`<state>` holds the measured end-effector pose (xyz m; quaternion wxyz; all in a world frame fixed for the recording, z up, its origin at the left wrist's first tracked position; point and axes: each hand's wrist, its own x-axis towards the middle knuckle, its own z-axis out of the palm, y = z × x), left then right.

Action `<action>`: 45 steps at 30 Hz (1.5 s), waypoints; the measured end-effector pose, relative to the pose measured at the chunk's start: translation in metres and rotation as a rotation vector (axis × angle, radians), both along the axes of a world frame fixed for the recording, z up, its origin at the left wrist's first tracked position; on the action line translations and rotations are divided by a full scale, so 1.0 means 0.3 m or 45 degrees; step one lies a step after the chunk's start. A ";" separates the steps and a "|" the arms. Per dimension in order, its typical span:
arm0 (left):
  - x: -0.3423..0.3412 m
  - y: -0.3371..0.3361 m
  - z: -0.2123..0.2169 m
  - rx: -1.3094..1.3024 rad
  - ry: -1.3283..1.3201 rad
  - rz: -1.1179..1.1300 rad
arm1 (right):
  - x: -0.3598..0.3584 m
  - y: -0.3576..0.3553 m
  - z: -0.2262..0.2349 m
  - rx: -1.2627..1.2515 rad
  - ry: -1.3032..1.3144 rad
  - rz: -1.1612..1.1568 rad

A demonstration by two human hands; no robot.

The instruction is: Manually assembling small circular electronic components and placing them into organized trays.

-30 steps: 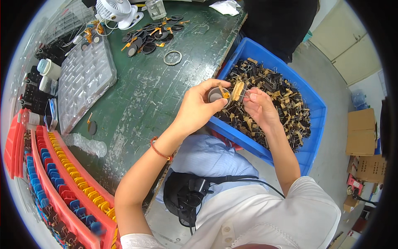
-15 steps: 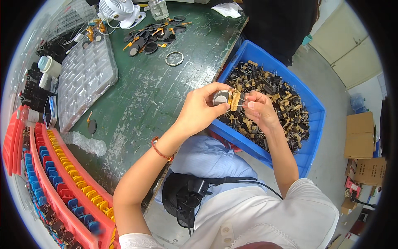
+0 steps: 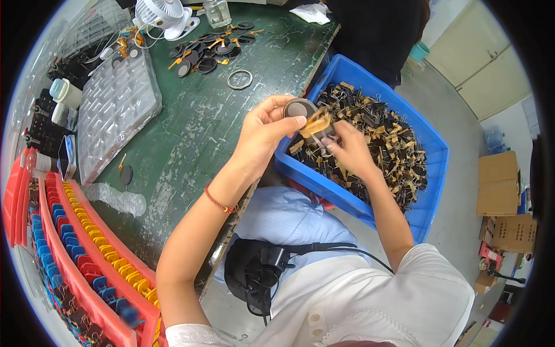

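My left hand (image 3: 260, 134) pinches a round dark disc (image 3: 299, 109) with a silvery centre between thumb and fingers, above the near edge of a blue bin (image 3: 435, 173). At the disc's lower right, my right hand (image 3: 351, 151) grips a black binder clip (image 3: 318, 137) by its wire handles. Tan tape-like material shows at the clip's jaws, blurred by motion. Whether the clip bites on the disc's tab cannot be made out. Many similar black clips with tan pieces (image 3: 399, 136) fill the bin.
On the green table (image 3: 191, 133) lie a heap of dark discs (image 3: 214, 49), a metal ring (image 3: 240, 88), a single disc (image 3: 126, 174) and a clear plastic tray (image 3: 124, 104). Red racks (image 3: 136, 254) of coloured clips curve along the left. Someone in dark clothing (image 3: 376, 34) stands beyond the bin.
Both hands have shifted left and slightly up with the disc and clip. The disc's face has tilted more upward, and the clip has turned and blurred.
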<state>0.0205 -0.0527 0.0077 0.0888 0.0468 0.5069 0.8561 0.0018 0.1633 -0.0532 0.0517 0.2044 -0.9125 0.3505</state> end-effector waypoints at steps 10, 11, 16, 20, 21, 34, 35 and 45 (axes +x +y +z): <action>0.005 -0.028 0.030 0.205 -0.108 -0.254 | -0.002 -0.040 -0.077 0.049 -0.308 0.236; 0.006 -0.025 0.029 0.202 -0.108 -0.253 | -0.013 -0.033 -0.076 0.046 -0.307 0.237; 0.009 0.013 0.007 -0.130 -0.052 -0.279 | -0.030 0.003 0.001 -1.224 -0.932 0.018; 0.017 0.032 -0.021 -0.471 0.109 -0.313 | -0.022 0.016 0.028 -1.780 -1.321 0.156; 0.021 0.041 -0.030 -0.631 0.168 -0.271 | -0.017 0.008 0.032 -1.985 -1.405 0.215; 0.040 0.057 -0.047 -0.922 0.102 -0.404 | 0.040 -0.034 0.071 -1.418 -0.658 -0.135; 0.042 0.060 -0.057 -0.926 0.096 -0.403 | 0.046 -0.044 0.067 -1.412 -0.605 -0.170; 0.055 0.088 -0.059 -0.779 0.072 -0.246 | 0.083 -0.105 0.038 -1.556 -0.591 -0.402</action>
